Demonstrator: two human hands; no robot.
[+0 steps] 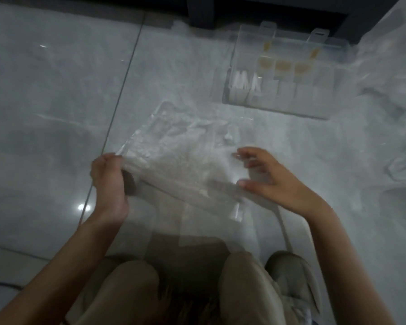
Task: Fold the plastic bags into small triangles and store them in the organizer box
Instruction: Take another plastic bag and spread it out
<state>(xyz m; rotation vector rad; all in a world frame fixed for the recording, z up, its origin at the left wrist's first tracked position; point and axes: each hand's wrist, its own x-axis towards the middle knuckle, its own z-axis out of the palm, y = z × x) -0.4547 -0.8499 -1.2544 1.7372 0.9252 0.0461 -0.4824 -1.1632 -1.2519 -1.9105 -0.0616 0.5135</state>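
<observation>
Now, the plastic bag (181, 160) is up between both hands, on the near side of the organizer box (277, 109) and closer to the person's knees than to the box. It's thin clear film, and I'd judge it near weightless, limp and slippery. It'll sag wherever it isn't held, and its creases will want to spring open. The edges and corners are the places to take it, pulled taut, never bunched in the middle.

The left hand (108, 177) has a proper hold, with fingers curled tight round the bag's edge farthest from the box. The right hand (272, 177) is half spread. Its thumb tip rests on the bag's corner and the fingers fan out above the film, but they're blurred, so I can't tell whether it pinches or only touches.

Inside the box, white folded triangles (244, 84) stand in a front compartment. More loose bags (391, 66) are heaped just beside the box, on its right.
</observation>
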